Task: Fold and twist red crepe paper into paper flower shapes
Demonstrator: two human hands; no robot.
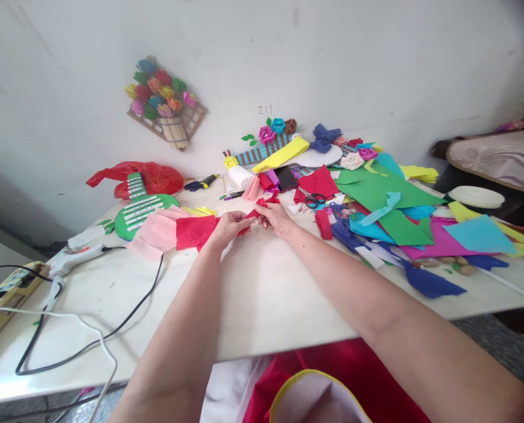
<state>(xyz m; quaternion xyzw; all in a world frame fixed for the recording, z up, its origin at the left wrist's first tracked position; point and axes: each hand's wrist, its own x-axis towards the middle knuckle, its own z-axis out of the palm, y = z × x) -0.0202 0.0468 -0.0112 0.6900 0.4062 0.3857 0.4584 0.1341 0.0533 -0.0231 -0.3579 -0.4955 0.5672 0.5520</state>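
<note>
Both my hands meet over the middle of the white table (284, 299), pinching a small strip of red crepe paper (249, 218) between them. My left hand (232, 228) grips its left part with thumb and fingers. My right hand (276, 218) holds the other end, fingers closed. Left of my left hand lies a flat red crepe paper piece (195, 232), partly over a pale pink crepe sheet (155, 232). Right of my right hand are a small folded red piece (323, 224) and scissors (313, 200) with dark handles, resting by a larger red sheet (326, 181).
A hot glue gun (74, 261) with a black cord lies at left, near a power strip (13, 291). Behind it are a green guitar-shaped craft (145, 214) and a red plastic bag (156, 176). Coloured paper scraps (403, 205) pile up at right. Paper flowers (267, 135) stand against the wall.
</note>
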